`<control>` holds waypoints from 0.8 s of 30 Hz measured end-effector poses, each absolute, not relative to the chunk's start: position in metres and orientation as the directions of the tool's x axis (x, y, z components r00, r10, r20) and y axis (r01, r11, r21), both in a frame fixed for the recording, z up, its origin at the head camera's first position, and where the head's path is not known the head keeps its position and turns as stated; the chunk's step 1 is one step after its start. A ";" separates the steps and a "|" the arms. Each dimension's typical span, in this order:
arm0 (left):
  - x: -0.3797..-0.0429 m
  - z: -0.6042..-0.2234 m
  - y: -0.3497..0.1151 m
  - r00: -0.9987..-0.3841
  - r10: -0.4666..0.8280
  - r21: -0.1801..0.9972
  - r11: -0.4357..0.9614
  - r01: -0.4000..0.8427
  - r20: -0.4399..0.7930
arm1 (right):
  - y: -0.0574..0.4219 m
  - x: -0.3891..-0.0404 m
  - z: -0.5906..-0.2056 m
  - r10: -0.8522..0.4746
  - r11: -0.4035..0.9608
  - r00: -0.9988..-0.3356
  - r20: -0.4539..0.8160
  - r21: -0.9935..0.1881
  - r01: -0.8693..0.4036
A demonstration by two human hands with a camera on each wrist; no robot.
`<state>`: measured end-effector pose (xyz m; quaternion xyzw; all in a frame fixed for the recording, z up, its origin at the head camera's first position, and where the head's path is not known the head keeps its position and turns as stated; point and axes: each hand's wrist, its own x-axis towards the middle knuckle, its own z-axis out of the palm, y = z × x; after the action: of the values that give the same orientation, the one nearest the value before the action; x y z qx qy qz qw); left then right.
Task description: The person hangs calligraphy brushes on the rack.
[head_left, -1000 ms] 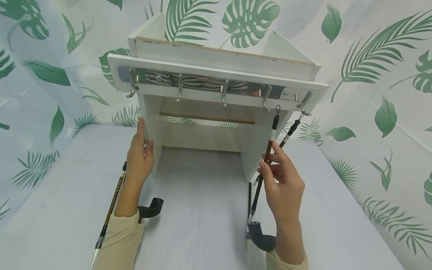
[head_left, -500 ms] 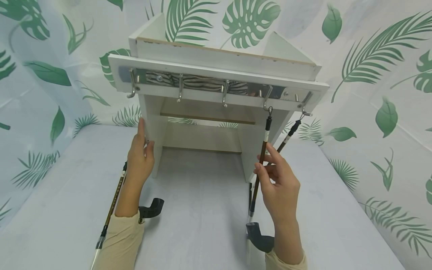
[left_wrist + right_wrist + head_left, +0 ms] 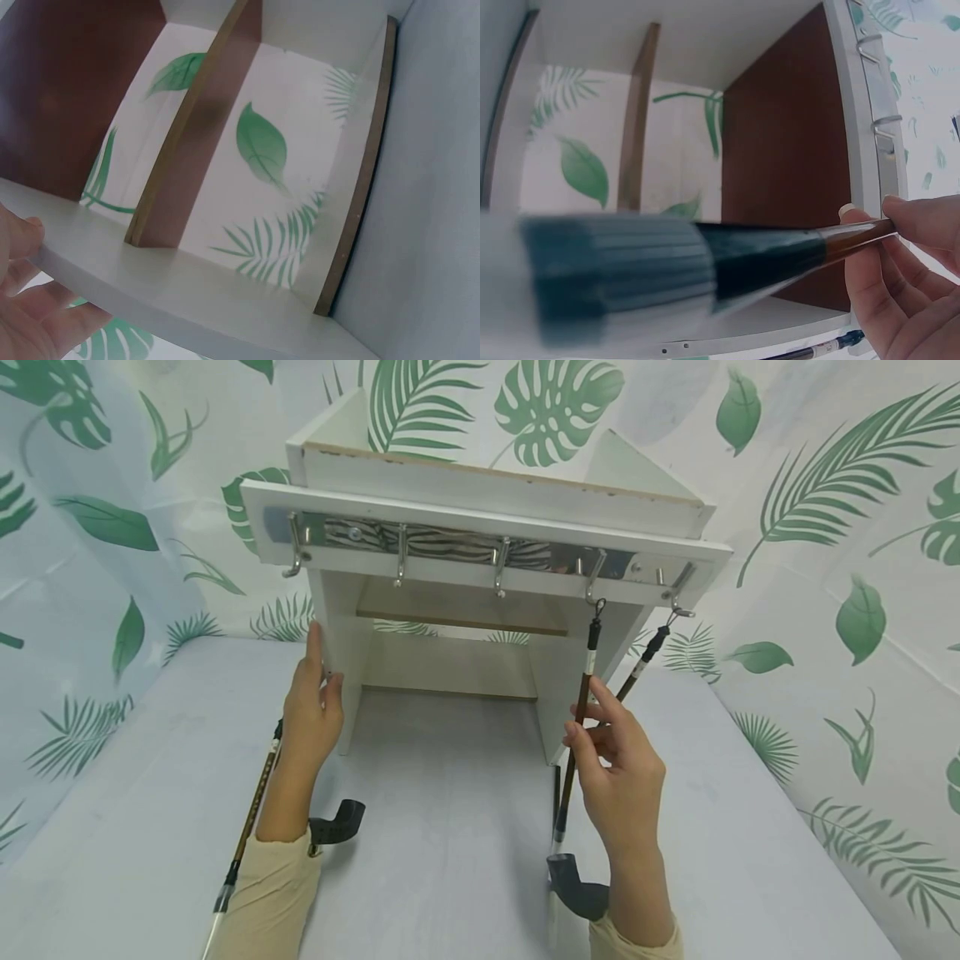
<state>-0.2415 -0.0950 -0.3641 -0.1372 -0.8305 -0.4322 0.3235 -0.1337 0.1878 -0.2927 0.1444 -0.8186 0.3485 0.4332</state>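
Observation:
My right hand point(image 3: 618, 768) pinches the brown shaft of a calligraphy brush point(image 3: 581, 693) between thumb and fingers. The brush stands nearly upright, its top loop at the fourth hook point(image 3: 595, 578); whether the loop goes round the hook I cannot tell. Close up in the right wrist view, its pale-and-dark lower end is blurred. A second calligraphy brush point(image 3: 651, 647) hangs by its loop from the rightmost hook point(image 3: 681, 589), partly behind my right hand. My left hand point(image 3: 311, 702) holds the left side panel of the white shelf unit point(image 3: 202, 292), thumb at the front edge, fingers outside.
The hook rail point(image 3: 450, 543) runs across the front of the unit, its other hooks bare. Another brush point(image 3: 251, 814) lies left of my left forearm on the pale tabletop point(image 3: 442, 827). Dark wrist mounts point(image 3: 577, 889) stick out from both wrists. Leaf-patterned sheeting point(image 3: 840, 693) surrounds everything.
My right hand has moved slightly left with the brush, bringing its loop from right of the fourth hook to that hook's tip. The left hand has stayed on the panel.

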 end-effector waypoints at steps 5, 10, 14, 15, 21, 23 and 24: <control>-0.241 -0.364 -0.095 -0.754 -0.048 0.632 0.582 0.512 0.655 | 0.188 -0.134 -0.293 0.063 0.723 -0.582 0.811 -0.439 -0.533; -0.241 -0.363 -0.095 -0.762 -0.046 0.642 0.572 0.510 0.645 | 0.188 -0.135 -0.294 0.060 0.723 -0.596 0.801 -0.447 -0.527; -0.240 -0.363 -0.096 -0.772 -0.045 0.652 0.568 0.503 0.635 | 0.188 -0.135 -0.294 0.048 0.744 -0.589 0.807 -0.422 -0.518; -0.240 -0.363 -0.096 -0.772 -0.045 0.652 0.567 0.503 0.634 | 0.188 -0.135 -0.294 0.043 0.750 -0.582 0.812 -0.411 -0.519; -0.241 -0.363 -0.096 -0.772 -0.046 0.653 0.566 0.503 0.634 | 0.189 -0.137 -0.296 0.037 0.763 -0.579 0.815 -0.397 -0.510; -0.241 -0.362 -0.096 -0.773 -0.046 0.655 0.565 0.502 0.633 | 0.189 -0.137 -0.296 0.036 0.764 -0.579 0.814 -0.396 -0.509; -0.241 -0.362 -0.096 -0.774 -0.046 0.656 0.565 0.501 0.631 | 0.189 -0.137 -0.296 0.035 0.765 -0.579 0.815 -0.395 -0.509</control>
<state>-0.2408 -0.0960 -0.3624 -0.1370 -0.8296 -0.4460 0.3068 -0.1370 0.1889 -0.2957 0.1423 -0.8320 0.3119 0.4362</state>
